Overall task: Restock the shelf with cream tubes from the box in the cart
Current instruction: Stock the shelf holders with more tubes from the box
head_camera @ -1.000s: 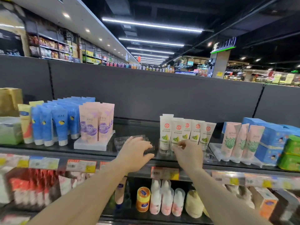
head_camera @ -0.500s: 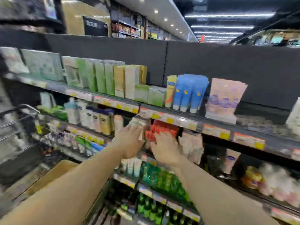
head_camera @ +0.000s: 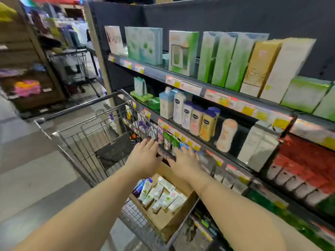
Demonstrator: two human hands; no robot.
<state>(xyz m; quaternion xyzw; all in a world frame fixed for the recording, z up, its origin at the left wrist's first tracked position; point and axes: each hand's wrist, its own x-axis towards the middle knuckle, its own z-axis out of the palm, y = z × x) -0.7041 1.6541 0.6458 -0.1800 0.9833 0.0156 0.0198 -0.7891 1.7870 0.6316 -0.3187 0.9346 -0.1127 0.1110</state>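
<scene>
A wire shopping cart [head_camera: 85,140] stands against the shelf unit on my left. In its near end sits a brown cardboard box [head_camera: 163,220] holding several white cream tubes [head_camera: 159,194] with green leaf prints. My left hand [head_camera: 145,158] hovers over the cart with fingers straight and holds nothing. My right hand [head_camera: 186,163] is stretched out beside it, above the box's far edge near the cart's wire side, also empty and with fingers spread. Both forearms reach in from the bottom of the view.
The shelf unit [head_camera: 199,84] runs along the right, with green and gold boxes on top and lotion bottles [head_camera: 195,118] one level down. Red packs [head_camera: 304,165] fill a lower level at right. A second cart [head_camera: 72,67] stands farther down the aisle.
My view has swung left and down from the tube shelf to the cart. Both empty hands have come away from the shelf and now hang over the cart and the box.
</scene>
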